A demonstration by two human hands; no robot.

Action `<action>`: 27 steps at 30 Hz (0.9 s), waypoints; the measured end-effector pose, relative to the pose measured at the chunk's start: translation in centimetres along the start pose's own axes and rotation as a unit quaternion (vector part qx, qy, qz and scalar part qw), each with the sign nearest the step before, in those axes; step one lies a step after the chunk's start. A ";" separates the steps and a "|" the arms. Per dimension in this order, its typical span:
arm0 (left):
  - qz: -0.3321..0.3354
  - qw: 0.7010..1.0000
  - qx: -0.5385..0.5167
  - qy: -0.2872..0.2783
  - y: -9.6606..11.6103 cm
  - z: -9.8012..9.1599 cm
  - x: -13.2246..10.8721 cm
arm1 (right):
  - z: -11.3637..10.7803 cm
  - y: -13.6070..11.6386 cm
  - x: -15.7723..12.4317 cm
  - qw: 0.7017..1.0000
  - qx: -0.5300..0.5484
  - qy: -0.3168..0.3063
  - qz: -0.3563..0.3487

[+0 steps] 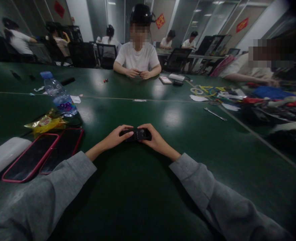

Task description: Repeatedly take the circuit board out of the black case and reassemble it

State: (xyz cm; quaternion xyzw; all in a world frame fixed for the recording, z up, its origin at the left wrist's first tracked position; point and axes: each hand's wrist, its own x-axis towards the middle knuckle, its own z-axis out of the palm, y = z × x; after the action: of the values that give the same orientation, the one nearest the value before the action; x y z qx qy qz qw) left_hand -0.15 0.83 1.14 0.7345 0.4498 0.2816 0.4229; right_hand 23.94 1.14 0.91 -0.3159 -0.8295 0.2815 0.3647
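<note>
A small black boxy device (139, 134) with small pale markings lies between my two hands, at or just above the green tabletop (135, 184). My left hand (118, 136) is closed on its left end, thumb across the near face and fingers over the top. Around the right end, my right hand (153, 136) is closed too, its thumb low and its index finger along the upper edge. The device's exact kind is too dark to make out, and its ends are covered by my fingers.
To the left are two red-edged phones (32, 157), a white power bank (6, 155), a yellow wrapper (46, 124) and a water bottle (60, 95). A wrench (215, 114) and heaped cables (213, 92) are at right. A person (139, 57) sits opposite, holding something small.
</note>
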 end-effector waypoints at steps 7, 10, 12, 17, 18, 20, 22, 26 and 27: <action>-0.031 0.997 -0.069 -0.010 0.4 0.0 0.0 | -0.3 -0.5 0.1 0.998 0.033 -0.011 0.053; -0.030 0.997 -0.073 -0.013 0.5 0.0 0.0 | -0.5 -0.5 0.1 0.996 0.051 -0.012 0.070; -0.030 0.997 -0.075 -0.014 0.5 0.0 0.0 | -0.6 -0.3 0.1 0.994 0.068 -0.012 0.085; -0.035 0.997 -0.074 -0.017 0.5 0.0 -0.1 | -0.7 0.1 0.4 0.985 0.135 -0.008 0.108; -0.033 0.997 -0.073 -0.017 0.4 0.0 -0.1 | -0.8 0.1 0.5 0.983 0.145 -0.007 0.112; -0.025 0.997 -0.073 -0.017 0.4 0.0 -0.1 | -0.9 0.0 0.5 0.980 0.154 -0.011 0.122; -0.015 0.997 -0.069 -0.017 0.4 0.0 0.0 | -1.0 -0.2 0.5 0.979 0.156 -0.027 0.131; 0.003 0.999 -0.042 -0.015 0.7 0.0 -0.1 | -1.1 -0.4 0.4 0.979 0.137 -0.055 0.138; 0.009 0.999 -0.029 -0.013 0.7 0.0 -0.1 | -1.1 -0.4 0.4 0.980 0.133 -0.056 0.137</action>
State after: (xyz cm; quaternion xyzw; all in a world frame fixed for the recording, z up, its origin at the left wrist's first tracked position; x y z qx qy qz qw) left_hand 0.09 0.55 1.80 0.7293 0.4297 0.2889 0.4473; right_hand 24.49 1.46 1.97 -0.3589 -0.7528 0.4535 0.3144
